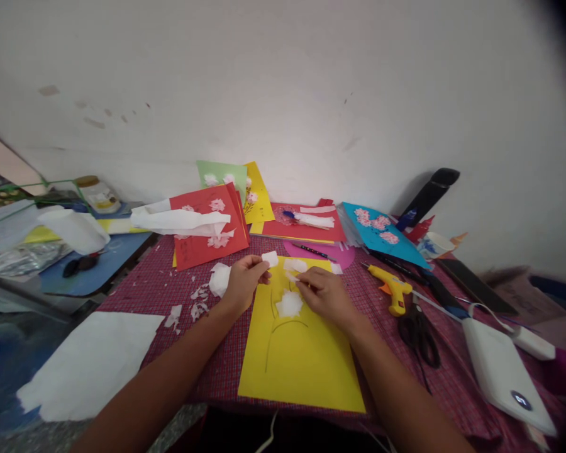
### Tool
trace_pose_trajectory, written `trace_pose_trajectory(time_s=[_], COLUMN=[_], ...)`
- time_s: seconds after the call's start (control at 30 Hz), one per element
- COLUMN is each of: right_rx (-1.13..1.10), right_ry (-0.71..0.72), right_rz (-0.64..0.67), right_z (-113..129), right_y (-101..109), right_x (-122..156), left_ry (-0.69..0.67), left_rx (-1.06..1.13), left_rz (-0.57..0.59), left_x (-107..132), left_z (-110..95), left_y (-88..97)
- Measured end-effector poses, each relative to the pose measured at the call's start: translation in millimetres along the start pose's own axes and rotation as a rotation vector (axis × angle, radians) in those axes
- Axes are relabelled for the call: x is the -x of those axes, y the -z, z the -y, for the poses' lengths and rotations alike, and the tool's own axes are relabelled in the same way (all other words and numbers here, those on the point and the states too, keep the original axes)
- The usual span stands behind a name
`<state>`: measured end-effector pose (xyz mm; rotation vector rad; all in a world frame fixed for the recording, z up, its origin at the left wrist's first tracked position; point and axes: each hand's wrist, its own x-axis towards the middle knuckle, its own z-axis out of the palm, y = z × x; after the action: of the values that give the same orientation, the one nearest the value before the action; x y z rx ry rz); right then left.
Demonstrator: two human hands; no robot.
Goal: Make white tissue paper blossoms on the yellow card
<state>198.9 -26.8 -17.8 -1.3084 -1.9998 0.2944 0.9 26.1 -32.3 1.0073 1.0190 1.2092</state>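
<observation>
A yellow sheet [306, 365] with drawn curved lines lies in front of me on the checked tablecloth. On it sits a white tissue paper flower [290, 304]. My left hand [245, 281] pinches a small white tissue piece [270, 258] at the sheet's upper left edge. Above the flower, my right hand [323, 292] has its fingertips closed on a small strip of white tissue [291, 277]. Another white tissue piece [296, 265] is just beyond those fingertips. Crumpled white tissue [219, 279] lies beside my left hand, with torn scraps [199, 308] near it.
Decorated red [207, 245], blue [384, 233] and green cards [221, 173] stand or lie at the back by the wall. To the right are a yellow glue gun [391, 286], black scissors [419, 336] and a white power bank [504, 371]. A large white sheet [94, 358] hangs at left.
</observation>
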Motion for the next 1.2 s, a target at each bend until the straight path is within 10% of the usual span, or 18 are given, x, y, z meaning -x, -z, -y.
trace_pose_trajectory(time_s=[0.2, 0.47, 0.87, 1.2], right_rx=[0.092, -0.051, -0.302, -0.212], right_ry=[0.099, -0.072, -0.089, -0.076], right_rz=[0.266, -0.071, -0.114, -0.224], right_z=[-4.3, -6.4, 7.5, 0.6], right_y=[-0.9, -9.3, -6.8, -3.7], right_x=[4.8, -0.5, -1.7, -1.8], left_ry=[-0.011, 0.01, -0.031, -0.064], left_rx=[-0.024, -0.08, -0.305, -0.254], left_rz=[0.054, 0.215, 0.401, 0.174], left_x=[2.5, 4.8, 11.8, 4.1], left_z=[-0.3, 5.6, 6.7, 7.6], left_y=[-1.7, -4.4, -6.2, -4.6])
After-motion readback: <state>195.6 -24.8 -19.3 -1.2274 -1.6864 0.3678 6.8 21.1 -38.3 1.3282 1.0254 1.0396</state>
